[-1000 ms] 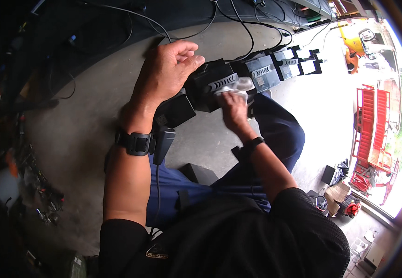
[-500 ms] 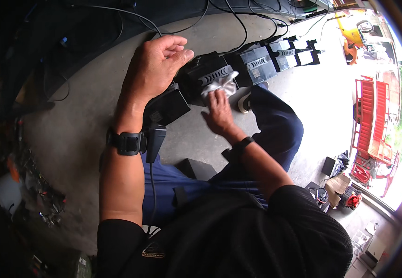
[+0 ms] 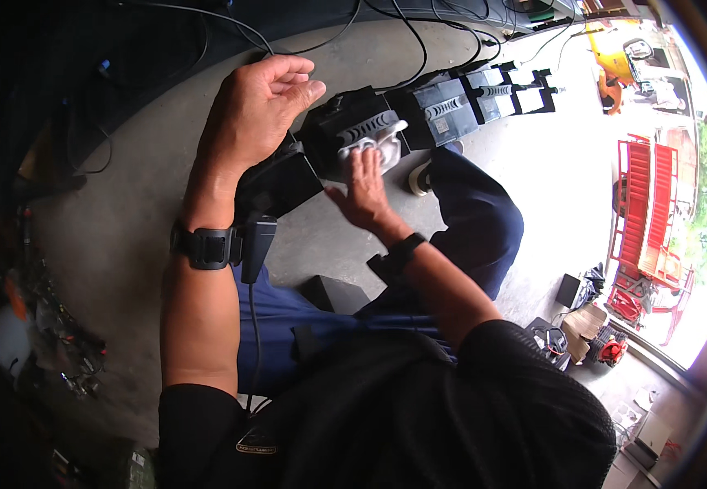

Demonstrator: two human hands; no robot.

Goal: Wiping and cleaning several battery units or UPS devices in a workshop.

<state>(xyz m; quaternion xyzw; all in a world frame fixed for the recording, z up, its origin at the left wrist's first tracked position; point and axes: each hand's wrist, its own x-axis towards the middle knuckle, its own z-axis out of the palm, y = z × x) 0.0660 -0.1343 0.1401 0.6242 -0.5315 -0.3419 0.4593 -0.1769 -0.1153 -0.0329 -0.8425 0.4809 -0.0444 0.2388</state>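
The black battery (image 3: 345, 134) sits on the concrete floor (image 3: 125, 212) right under both hands, first in a row of like batteries (image 3: 451, 102) running away to the right. The right hand (image 3: 365, 191) presses a white rag (image 3: 378, 147) flat against its ribbed top, fingers closed lightly on the cloth. The left hand (image 3: 259, 106) curls loosely over the battery's near-left corner, steadying it, not clenched. By the look of it the case is heavy, hard and smooth, best gripped low at the sides or by a top handle; the rag is soft and light. Cables (image 3: 402, 33) trail beyond the hands. A watch (image 3: 207, 247) rides the left wrist, and a black plug (image 3: 257, 244) hangs just beside it.
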